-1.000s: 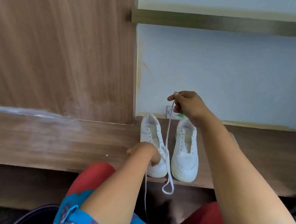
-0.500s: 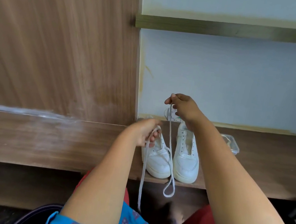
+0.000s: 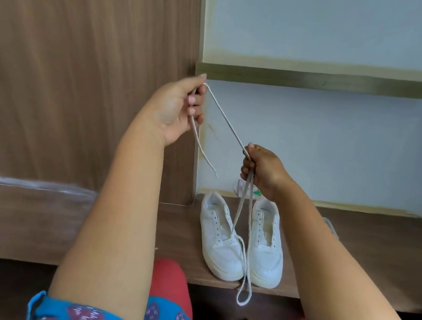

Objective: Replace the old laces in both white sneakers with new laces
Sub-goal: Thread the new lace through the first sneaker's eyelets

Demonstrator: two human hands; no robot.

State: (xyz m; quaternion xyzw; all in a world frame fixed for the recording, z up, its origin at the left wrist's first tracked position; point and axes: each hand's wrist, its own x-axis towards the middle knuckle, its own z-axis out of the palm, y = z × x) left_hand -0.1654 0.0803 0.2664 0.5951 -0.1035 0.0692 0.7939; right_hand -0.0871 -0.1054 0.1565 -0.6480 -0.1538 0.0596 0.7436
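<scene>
Two white sneakers stand side by side on the wooden ledge (image 3: 355, 254), toes toward me: the left sneaker (image 3: 221, 241) and the right sneaker (image 3: 265, 246), both with bare eyelets. A white lace (image 3: 224, 117) stretches between my hands. My left hand (image 3: 179, 107) is raised high and pinches one end, whose tip dangles below it. My right hand (image 3: 260, 170) grips the lace above the sneakers. From it a long loop hangs across the left sneaker's toe and over the ledge's front edge.
A wooden panel (image 3: 80, 70) rises at the left and a shelf (image 3: 327, 84) runs above the sneakers. A small white packet (image 3: 241, 189) lies behind the shoes, and a clear container (image 3: 331, 228) peeks out behind my right forearm. My knees sit below the ledge.
My left hand rose from the left sneaker up and to the left, pulling the lace out of its eyelets. The right hand stayed above the shoes, gripping the lace.
</scene>
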